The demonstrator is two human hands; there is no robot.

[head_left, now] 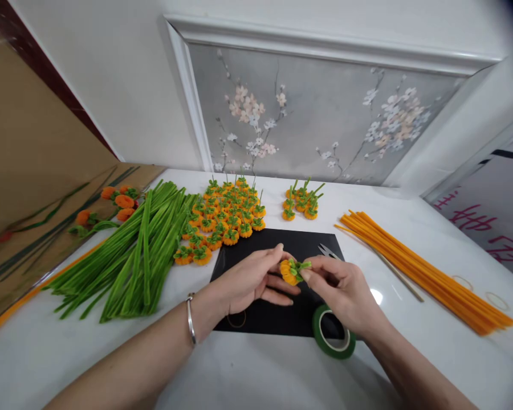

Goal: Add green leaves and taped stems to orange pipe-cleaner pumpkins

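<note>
A small orange pumpkin (289,272) with green leaves and a green stem is held above a black mat (265,319). My right hand (340,287) pinches its green stem between thumb and fingers. Beside the pumpkin's left side, my left hand (256,279) has its fingers spread, the palm turned toward it; whether a fingertip touches it is hard to tell. A roll of green tape (348,347) lies below my right hand, on the mat's front edge. Scissors (328,251) lie partly hidden behind that hand.
Green fuzzy stems (147,250) lie in a pile at left, orange ones (419,267) at right beside a thin stick (399,276). Several finished pumpkins (231,213) stand behind the mat, with a smaller group (301,202) to their right. Orange flowers (125,201) lie far left.
</note>
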